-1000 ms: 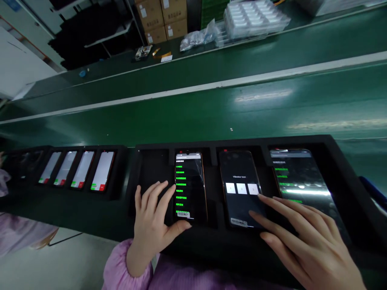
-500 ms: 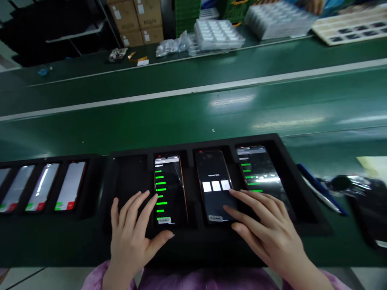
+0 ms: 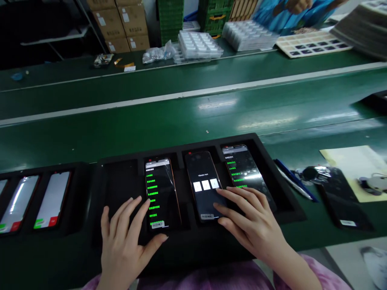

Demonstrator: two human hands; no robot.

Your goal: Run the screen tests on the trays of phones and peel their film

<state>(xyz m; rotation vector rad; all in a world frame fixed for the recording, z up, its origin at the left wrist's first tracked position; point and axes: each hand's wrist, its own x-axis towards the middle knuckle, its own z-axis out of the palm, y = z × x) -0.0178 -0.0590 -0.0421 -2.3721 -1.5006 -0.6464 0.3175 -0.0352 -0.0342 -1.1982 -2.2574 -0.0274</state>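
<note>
In the head view a black foam tray [image 3: 121, 160] holds three smartphones in its slots. The left smartphone [image 3: 165, 189] lists green lines of text on a black screen. On the middle smartphone [image 3: 201, 201], "Vibrator test" stands above three white squares. Green lines also show on the right smartphone [image 3: 242, 163], partly covered by my fingers. My left hand [image 3: 127, 237] rests with spread fingers over the tray's left end, its index fingertip at the left phone's edge. My right hand [image 3: 256, 221] has its fingers stretched out, the tips at the middle phone's right side. Neither hand grips anything.
Another black tray [image 3: 77, 193] with lit phones lies at left. To the right are blue-and-white pens [image 3: 294, 181], a dark phone [image 3: 341, 201] and yellowish paper [image 3: 363, 161]. Clear plastic trays [image 3: 199, 44] stand across the green conveyor [image 3: 136, 125], near a co-worker in blue [image 3: 278, 14].
The camera view has swung to the right, so the trays and hands appear further left. Both hands keep nearly the same pose over the phones.
</note>
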